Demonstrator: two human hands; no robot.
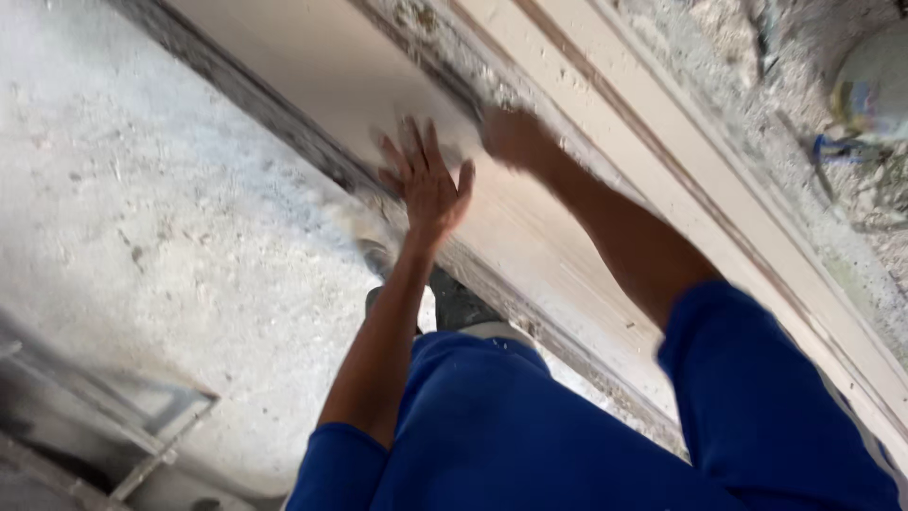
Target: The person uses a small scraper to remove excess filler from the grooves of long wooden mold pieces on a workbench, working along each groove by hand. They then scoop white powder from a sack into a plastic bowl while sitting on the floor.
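Biggest thing in view: the long pale wooden panel (331, 66), running diagonally under and past both hands. It looks like a door leaf or a framed board, with a flat recessed field and raised moulded rails (681, 161) beyond the right hand. Surface is matte, dusty, off-white; edges are chipped and crusted with old paint or filler.

On the near side of the left hand: rough concrete floor (142, 218), grey, gritty, powdered with white dust. A grey metal frame (142, 426) sits well back from the left hand, low by my elbow.

My blue sleeves and trousers (492, 435) fill the bottom. Dark shoe (459, 305) just behind the left wrist.

Left hand (424, 182): open, fingers spread, palm flat on the panel near its dark lower edge. Holding nothing.

Right hand (515, 137): motion-blurred, pressed on the panel just beyond the left. Cannot tell if it's closed or gripping anything; possibly a pad or paper underneath, but not readable.

My read: surface prep step, rubbing or wiping the flat field, left hand bracing. Mid-job, going by the dust already lying around. Next move calls for steady pressure along the grain and keeping the brace planted.

Small clutter far past the right hand, too blurred to identify.
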